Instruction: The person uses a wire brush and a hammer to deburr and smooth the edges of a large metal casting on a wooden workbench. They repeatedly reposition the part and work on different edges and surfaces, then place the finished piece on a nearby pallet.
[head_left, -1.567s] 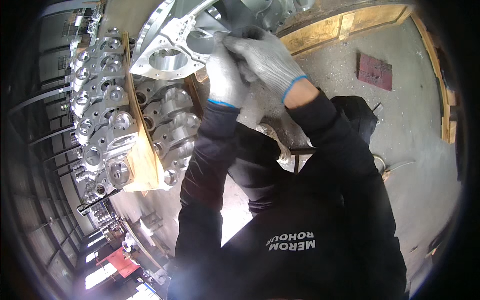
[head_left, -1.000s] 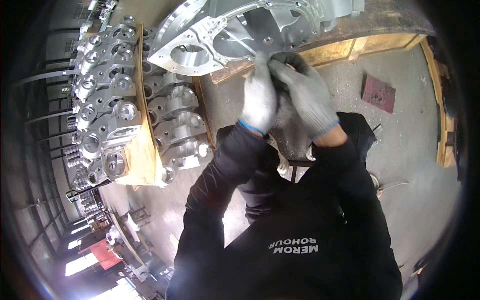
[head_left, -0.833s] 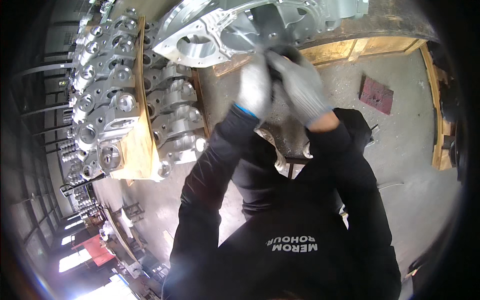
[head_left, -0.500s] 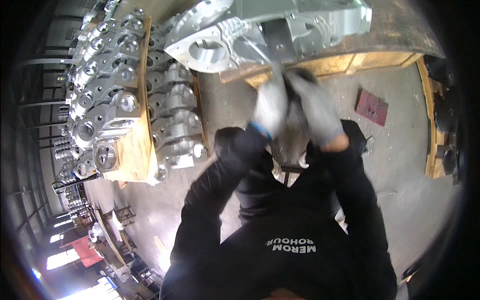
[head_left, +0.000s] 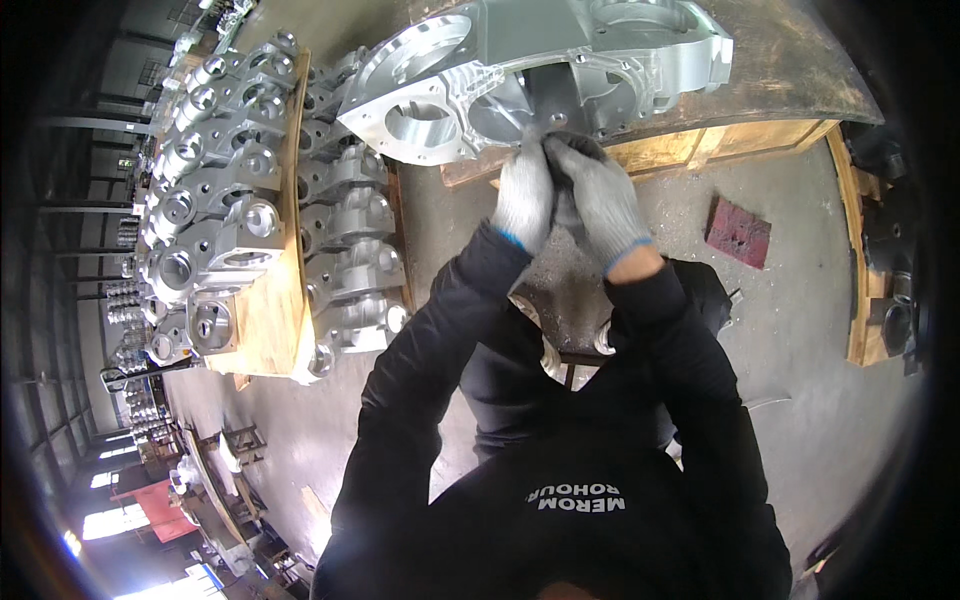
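A large silver aluminium casting (head_left: 560, 60) with round bores lies on a wooden-edged bench (head_left: 700, 145) ahead of me. Both my hands wear grey knit gloves with blue cuffs and meet at the casting's near edge. My left hand (head_left: 525, 195) and my right hand (head_left: 603, 203) press together, fingers closed round a small dark item (head_left: 567, 212) that is mostly hidden between them. Their fingertips touch the casting's lower rim. Black sleeves run down from both wrists.
To the left, several similar silver castings (head_left: 215, 215) are stacked on wooden boards, with another row (head_left: 350, 270) beside them. A dark red block (head_left: 738, 232) lies on the concrete floor. A wooden pallet (head_left: 858, 290) with dark parts stands at the right.
My clasped hands have come off the casting's face toward me, to its near edge. They stay pressed together. More of the casting now shows above them.
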